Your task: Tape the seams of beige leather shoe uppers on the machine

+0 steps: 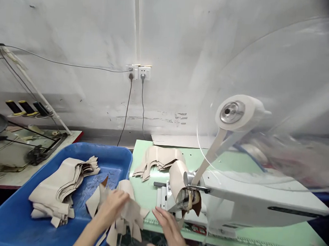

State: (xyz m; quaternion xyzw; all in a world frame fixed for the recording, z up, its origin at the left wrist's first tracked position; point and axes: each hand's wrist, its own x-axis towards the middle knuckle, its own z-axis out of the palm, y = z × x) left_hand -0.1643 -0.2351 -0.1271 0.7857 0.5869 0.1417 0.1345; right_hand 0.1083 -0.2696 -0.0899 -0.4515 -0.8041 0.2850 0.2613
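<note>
My left hand (114,206), a little blurred, is closed over a bunch of cut beige leather pieces (131,213) at the blue tub's right edge. How many pieces lie in its grasp is hidden. My right hand (169,231) holds nothing; its fingers are apart, just left of and below the machine's head. Wrapped over the metal work arm (186,202) of the white machine (248,202) is another beige leather piece (178,175), its brown underside showing. From a roll (237,110) above, pale tape runs down to that arm.
The blue tub (117,157) holds a stack of beige pieces (59,183). More pieces (159,156) lie on the green tabletop (146,192) behind the machine. A clear disc (280,89) rises around the roll. At left stands a sewing machine (9,150) with thread spools (27,108).
</note>
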